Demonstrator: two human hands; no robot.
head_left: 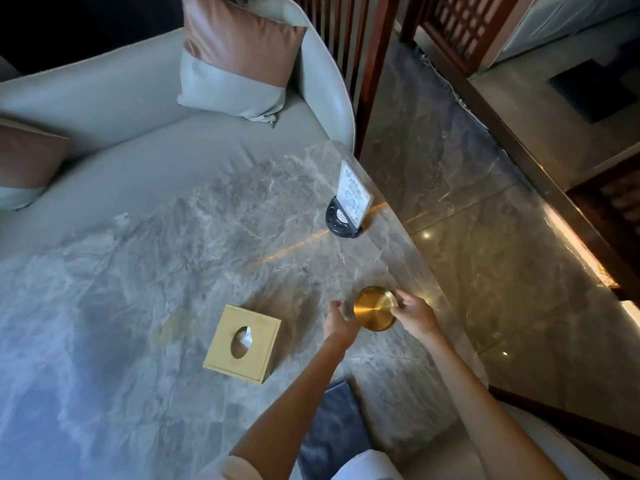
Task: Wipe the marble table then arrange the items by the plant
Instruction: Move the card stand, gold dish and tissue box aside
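A round gold metal dish (pixel 375 308) sits on the grey marble table (pixel 173 271) near its right edge. My right hand (pixel 414 311) grips the dish's right rim. My left hand (pixel 337 320) touches its left side with the fingers curled against it. A square wooden tissue box (pixel 242 344) stands to the left of my left hand. A white card in a black stand with buttons (pixel 349 206) stands farther back along the right edge. A dark blue cloth (pixel 332 434) lies at the table's near edge under my left forearm. No plant is in view.
A grey sofa (pixel 138 133) with pink-and-grey cushions (pixel 239 57) wraps around the far side of the table. A polished marble floor (pixel 485 220) lies to the right, with dark wooden screens (pixel 460 32) beyond it.
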